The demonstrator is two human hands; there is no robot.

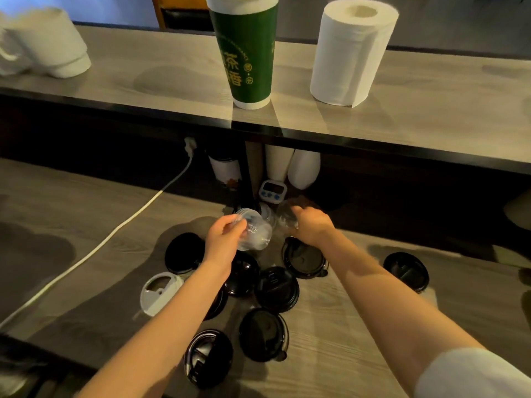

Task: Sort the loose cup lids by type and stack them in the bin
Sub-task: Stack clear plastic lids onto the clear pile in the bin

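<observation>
Over black lids (276, 288): left grip (227, 237) around clear stack (255, 232), right grip (311, 225) around clear lid (287, 215).

Seven or perhaps eight black lids (276, 288), one white lid (161, 294), several clear lids (254, 232).

Black lids (276, 288), white lid (161, 293), green cup (247, 53)

Lower counter (71, 214), grey wood-grain: black lids (276, 288) lie scattered, several overlapping, one well apart at right. One white lid (161, 293) lies at the cluster's left edge. A white cable (115, 234) crosses the left side diagonally. Digital timer (273, 191) at back (display unreadable). Upper shelf (172, 79), same finish: green paper cup (247, 53) and paper towel roll (350, 53), both upright.
</observation>
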